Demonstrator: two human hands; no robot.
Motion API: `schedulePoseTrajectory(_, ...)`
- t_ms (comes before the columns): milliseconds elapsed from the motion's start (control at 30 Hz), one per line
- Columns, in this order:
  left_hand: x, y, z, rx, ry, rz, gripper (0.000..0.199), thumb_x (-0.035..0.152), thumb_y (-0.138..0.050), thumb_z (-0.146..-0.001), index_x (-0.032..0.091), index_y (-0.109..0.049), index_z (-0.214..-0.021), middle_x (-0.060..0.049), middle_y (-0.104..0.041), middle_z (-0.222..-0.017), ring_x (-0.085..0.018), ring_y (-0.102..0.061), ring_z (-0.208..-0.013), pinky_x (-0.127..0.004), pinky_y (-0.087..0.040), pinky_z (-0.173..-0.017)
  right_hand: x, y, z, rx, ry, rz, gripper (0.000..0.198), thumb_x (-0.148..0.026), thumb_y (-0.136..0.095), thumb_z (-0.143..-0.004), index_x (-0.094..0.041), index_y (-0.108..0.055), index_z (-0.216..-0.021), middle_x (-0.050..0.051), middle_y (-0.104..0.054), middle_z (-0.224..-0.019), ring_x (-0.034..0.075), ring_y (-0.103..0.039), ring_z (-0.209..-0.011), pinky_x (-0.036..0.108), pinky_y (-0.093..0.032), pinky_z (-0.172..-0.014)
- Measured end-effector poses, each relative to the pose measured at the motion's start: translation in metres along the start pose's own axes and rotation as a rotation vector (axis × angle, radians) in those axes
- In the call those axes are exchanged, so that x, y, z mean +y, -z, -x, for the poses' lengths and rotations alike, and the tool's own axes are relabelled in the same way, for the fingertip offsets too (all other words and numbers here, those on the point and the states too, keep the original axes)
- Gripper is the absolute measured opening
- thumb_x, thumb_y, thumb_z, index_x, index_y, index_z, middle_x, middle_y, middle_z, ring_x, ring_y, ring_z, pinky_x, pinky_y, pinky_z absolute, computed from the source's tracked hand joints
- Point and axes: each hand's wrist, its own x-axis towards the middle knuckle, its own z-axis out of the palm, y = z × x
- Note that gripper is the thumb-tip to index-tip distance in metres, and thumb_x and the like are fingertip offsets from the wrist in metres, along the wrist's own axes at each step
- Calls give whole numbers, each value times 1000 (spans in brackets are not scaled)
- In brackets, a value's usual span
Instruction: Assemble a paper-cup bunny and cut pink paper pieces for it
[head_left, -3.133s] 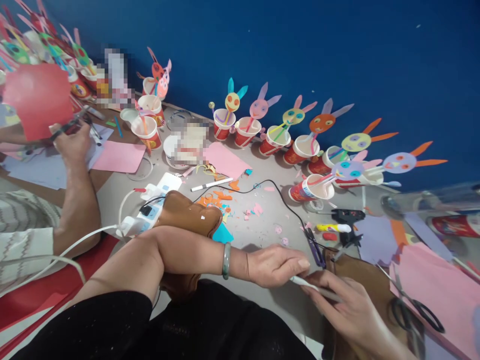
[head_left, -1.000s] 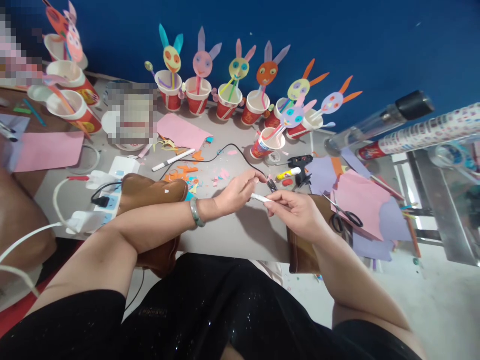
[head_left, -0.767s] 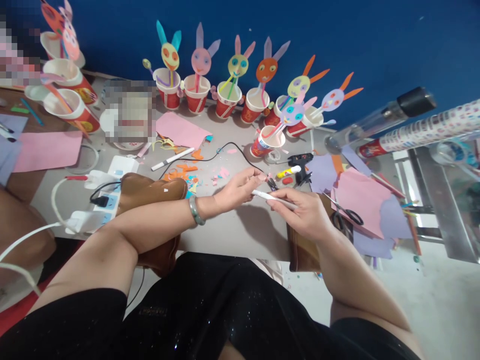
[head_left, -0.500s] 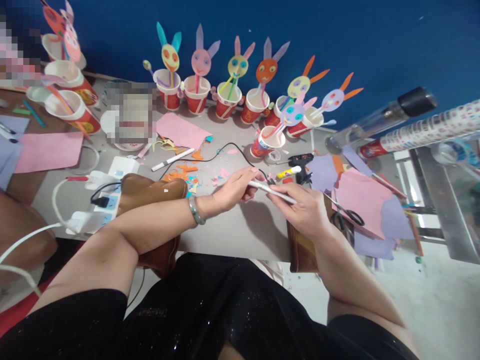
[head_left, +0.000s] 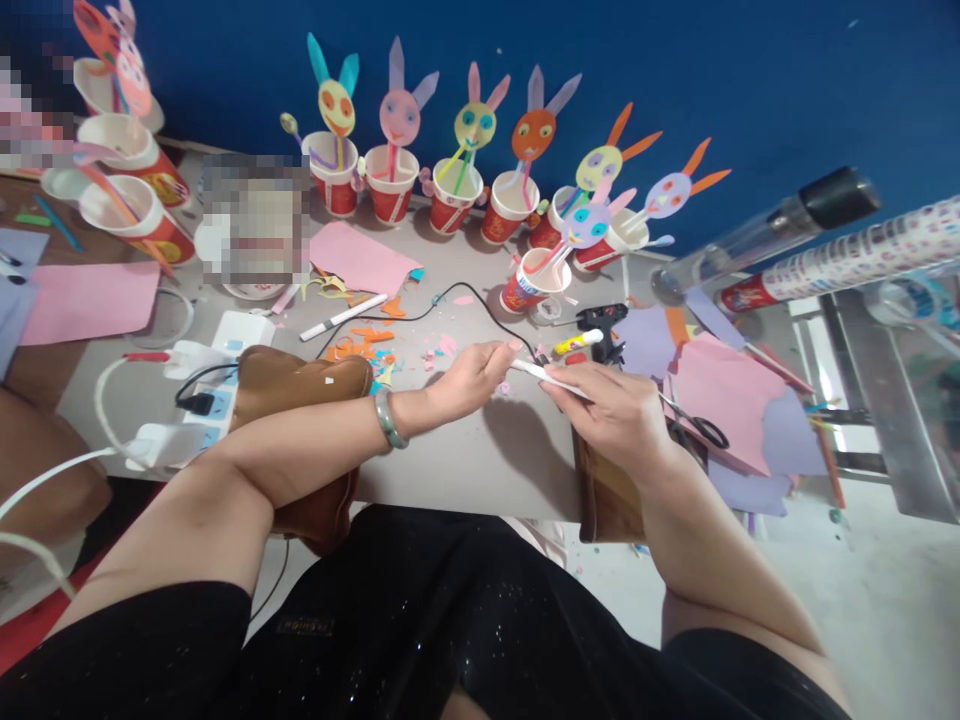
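Note:
My right hand [head_left: 611,405] is closed round a slim white pen [head_left: 531,369], which slants up to the left over the grey table. Its tip end comes up to the fingers of my left hand [head_left: 472,380]. That hand is pinched closed, with a green bangle at the wrist; whatever lies between its fingers is too small to make out. Beyond my right hand lie a yellow glue tube [head_left: 577,343] with a white cap and a black glue gun [head_left: 602,320]. Orange and blue paper scraps [head_left: 360,343] are scattered beyond my left forearm, near a white marker [head_left: 343,317].
Red paper cups [head_left: 510,215] with paper rabbit heads on straws line the blue wall. A power strip [head_left: 217,400] and brown leather item [head_left: 300,375] sit at left. Scissors [head_left: 705,430] and coloured sheets [head_left: 720,390] lie right. A thin black cable [head_left: 469,286] crosses the table.
My right hand has moved slightly right with the pen, and the pen's tip end now sits farther out of my left fingers. The view has shifted a little.

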Motion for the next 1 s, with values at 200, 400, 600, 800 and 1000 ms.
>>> schedulePoseTrajectory(200, 0, 1, 2, -77, -173, -162, 53, 64, -37, -99, 22, -39, -67, 2, -41, -61, -12, -39, -60, -27, -36, -59, -2, 7, -1, -151, -273, -335, 23, -44, -68, -91, -24, -77, -94, 2, -76, -74, 18, -69, -63, 30, -54, -61)
schedulePoseTrajectory(400, 0, 0, 4, -177, -131, -43, 55, 67, -35, -98, 22, -40, -68, 4, -38, -60, -10, -37, -56, -25, -34, -55, 9, 3, 3, -209, -408, -594, 29, -49, -73, -86, -22, -76, -93, 2, -75, -73, 17, -70, -66, 29, -57, -64)
schedulePoseTrajectory(600, -1, -5, -2, -108, 166, 175, 66, 80, -25, -92, 22, -38, -63, 4, -36, -53, -8, -35, -45, -23, -27, -44, 10, 0, 7, -148, -355, -471, 26, -44, -73, -87, -20, -76, -97, 3, -75, -78, 17, -69, -64, 28, -56, -62)
schedulePoseTrajectory(800, -4, -4, -7, 45, 292, 258, 55, 64, -20, -98, 23, -41, -68, 4, -34, -53, -9, -29, -42, -24, -23, -44, 10, -8, 4, -77, -400, -569, 29, -44, -72, -88, -20, -71, -104, 6, -78, -91, 18, -73, -73, 30, -60, -67)
schedulePoseTrajectory(1000, -3, -1, 19, -351, -426, -254, 33, 44, -44, -90, 23, -50, -66, -2, -52, -65, -15, -43, -63, -31, -38, -66, 10, -38, -9, -181, -375, -576, 36, -39, -62, -93, -18, -63, -123, 1, -71, -78, 15, -65, -63, 27, -53, -61)
